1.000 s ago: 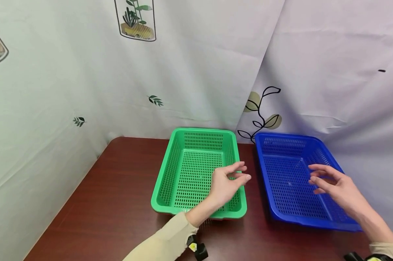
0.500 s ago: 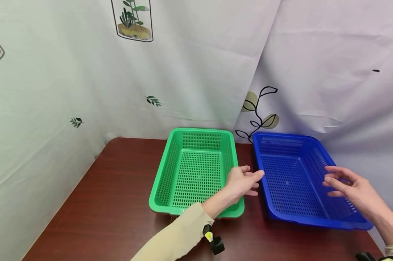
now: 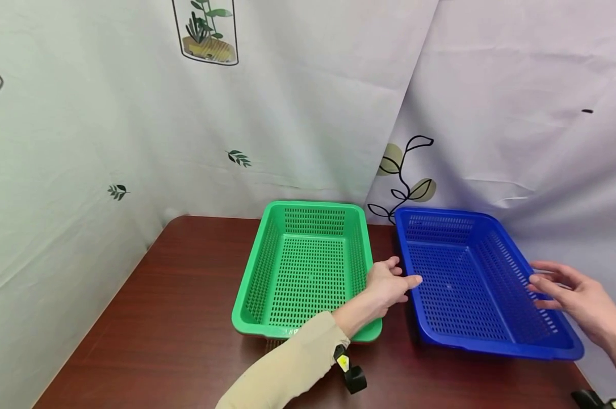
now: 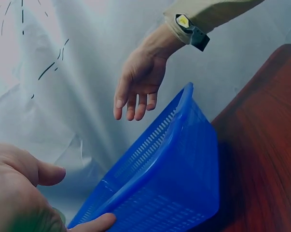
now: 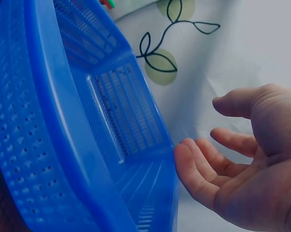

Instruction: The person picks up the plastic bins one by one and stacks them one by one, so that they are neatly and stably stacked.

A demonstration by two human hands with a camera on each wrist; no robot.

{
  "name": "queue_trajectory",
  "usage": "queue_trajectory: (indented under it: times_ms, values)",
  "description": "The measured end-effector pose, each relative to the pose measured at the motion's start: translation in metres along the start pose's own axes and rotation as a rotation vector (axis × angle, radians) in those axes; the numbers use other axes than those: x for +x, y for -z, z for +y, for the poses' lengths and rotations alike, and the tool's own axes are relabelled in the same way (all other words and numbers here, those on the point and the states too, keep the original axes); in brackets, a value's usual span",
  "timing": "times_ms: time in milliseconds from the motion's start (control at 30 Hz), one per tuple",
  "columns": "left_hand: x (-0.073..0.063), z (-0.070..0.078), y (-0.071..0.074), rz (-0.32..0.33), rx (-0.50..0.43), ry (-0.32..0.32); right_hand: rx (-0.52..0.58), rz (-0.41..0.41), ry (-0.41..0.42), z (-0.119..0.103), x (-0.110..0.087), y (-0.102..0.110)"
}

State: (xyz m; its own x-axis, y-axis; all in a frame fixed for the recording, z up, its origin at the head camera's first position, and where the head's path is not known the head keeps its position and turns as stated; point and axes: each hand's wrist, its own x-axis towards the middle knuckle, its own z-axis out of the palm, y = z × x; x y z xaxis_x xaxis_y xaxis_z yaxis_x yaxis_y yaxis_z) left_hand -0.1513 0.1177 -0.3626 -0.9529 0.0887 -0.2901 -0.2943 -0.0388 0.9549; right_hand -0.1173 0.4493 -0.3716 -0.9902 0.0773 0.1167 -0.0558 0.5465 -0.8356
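At the blue basket [image 3: 453, 289]: grip unconfirmed

It stands on the table [image 3: 185, 307], right of the green basket [image 3: 310, 272]. Left hand [image 3: 384, 287]: thumb over its left side, spread from the fingers; contact undetermined. Right hand [image 3: 575, 289]: beside the opposite side, fingers loosely bent, pinching nothing. Judged risk: uneven grip could tilt it; a leftward shove could strike its neighbour.

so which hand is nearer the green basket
Left: the left hand is beside the green basket, at its right rim; the right hand is farther, by the right rim of the blue basket.
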Motion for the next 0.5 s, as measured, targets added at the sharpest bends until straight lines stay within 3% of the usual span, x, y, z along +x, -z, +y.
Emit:
queue_trajectory:
  times_ms: [333,500]
  values:
    - [0.006,-0.004,-0.008,-0.006,0.051,0.056,-0.175,0.068,-0.088,0.001,0.004,0.007]
    - [0.008,-0.007,-0.01,0.019,0.079,0.076,-0.19,0.066,-0.122,0.004,0.006,0.011]
